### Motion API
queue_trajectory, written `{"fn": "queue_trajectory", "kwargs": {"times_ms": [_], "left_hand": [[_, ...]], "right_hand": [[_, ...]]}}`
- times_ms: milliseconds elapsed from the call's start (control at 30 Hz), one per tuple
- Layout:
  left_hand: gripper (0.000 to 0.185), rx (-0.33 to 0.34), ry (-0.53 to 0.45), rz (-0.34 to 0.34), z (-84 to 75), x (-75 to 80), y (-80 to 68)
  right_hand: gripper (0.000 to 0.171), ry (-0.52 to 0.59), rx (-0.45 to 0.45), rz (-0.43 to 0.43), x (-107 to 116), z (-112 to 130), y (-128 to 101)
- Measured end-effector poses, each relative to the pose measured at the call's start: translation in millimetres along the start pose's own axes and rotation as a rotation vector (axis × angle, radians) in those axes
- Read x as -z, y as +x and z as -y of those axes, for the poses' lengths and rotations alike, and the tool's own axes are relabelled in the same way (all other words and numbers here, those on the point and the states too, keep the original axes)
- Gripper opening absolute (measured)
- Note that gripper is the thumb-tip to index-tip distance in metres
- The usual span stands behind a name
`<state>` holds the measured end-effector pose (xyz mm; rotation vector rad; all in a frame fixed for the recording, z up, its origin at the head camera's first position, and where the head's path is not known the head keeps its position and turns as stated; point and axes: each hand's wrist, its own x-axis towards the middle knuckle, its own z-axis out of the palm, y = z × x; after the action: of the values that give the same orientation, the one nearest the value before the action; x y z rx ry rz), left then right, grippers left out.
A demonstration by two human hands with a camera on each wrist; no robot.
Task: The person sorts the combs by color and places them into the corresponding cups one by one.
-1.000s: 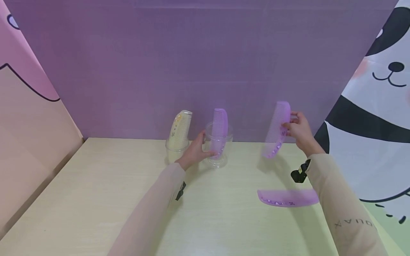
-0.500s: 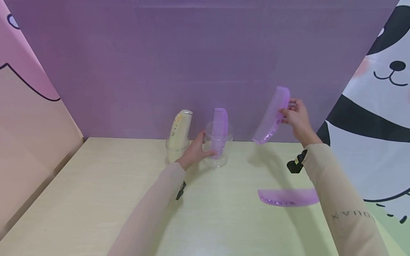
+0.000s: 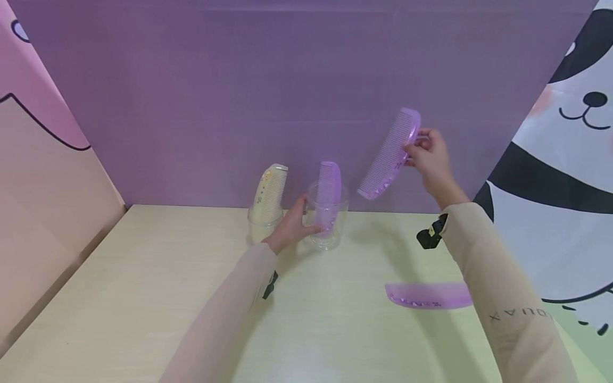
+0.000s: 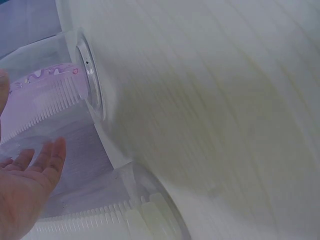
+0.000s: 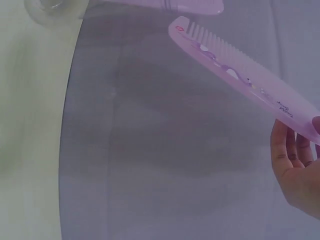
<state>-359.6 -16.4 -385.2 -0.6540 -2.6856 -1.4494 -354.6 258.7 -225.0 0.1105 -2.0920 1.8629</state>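
Observation:
My right hand pinches a purple comb by its spine, in the air above the back of the table. The comb leans, its lower end toward the cups; the right wrist view shows its teeth and printed pattern. My left hand grips a clear plastic cup with thumb and fingers around its side. Inside that cup a second purple comb stands upright. Left of it, a pale yellow comb stands in another clear cup, which the left hand partly covers.
A third purple comb lies flat on the pale wooden table, its right end behind the right sleeve. A purple backdrop rises at the table's back edge, and a panda print flanks the right side.
My right hand has raised the purple comb and carried it left, toward the cups, tilting it further. The left hand stays in place on its cup.

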Motion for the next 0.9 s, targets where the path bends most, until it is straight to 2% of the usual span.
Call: {"fn": "queue_trajectory", "kwargs": {"times_ms": [200, 433, 633, 900], "left_hand": [[0.094, -0.013, 0.002, -0.005, -1.1, 0.3, 0.0], [0.093, -0.004, 0.004, -0.001, -2.5, 1.1, -0.9], [0.093, 0.007, 0.007, 0.009, -2.7, 1.4, -1.1], [0.092, -0.007, 0.016, 0.008, -1.0, 0.2, 0.1]], "right_hand": [[0.025, 0.075, 0.067, 0.025, -19.3, 9.1, 3.2], [0.023, 0.039, 0.092, 0.061, -44.4, 16.8, 3.3], [0.024, 0.049, 0.115, 0.097, -60.1, 11.1, 3.9], [0.025, 0.008, 0.117, 0.126, -72.7, -2.8, 0.9]]}}
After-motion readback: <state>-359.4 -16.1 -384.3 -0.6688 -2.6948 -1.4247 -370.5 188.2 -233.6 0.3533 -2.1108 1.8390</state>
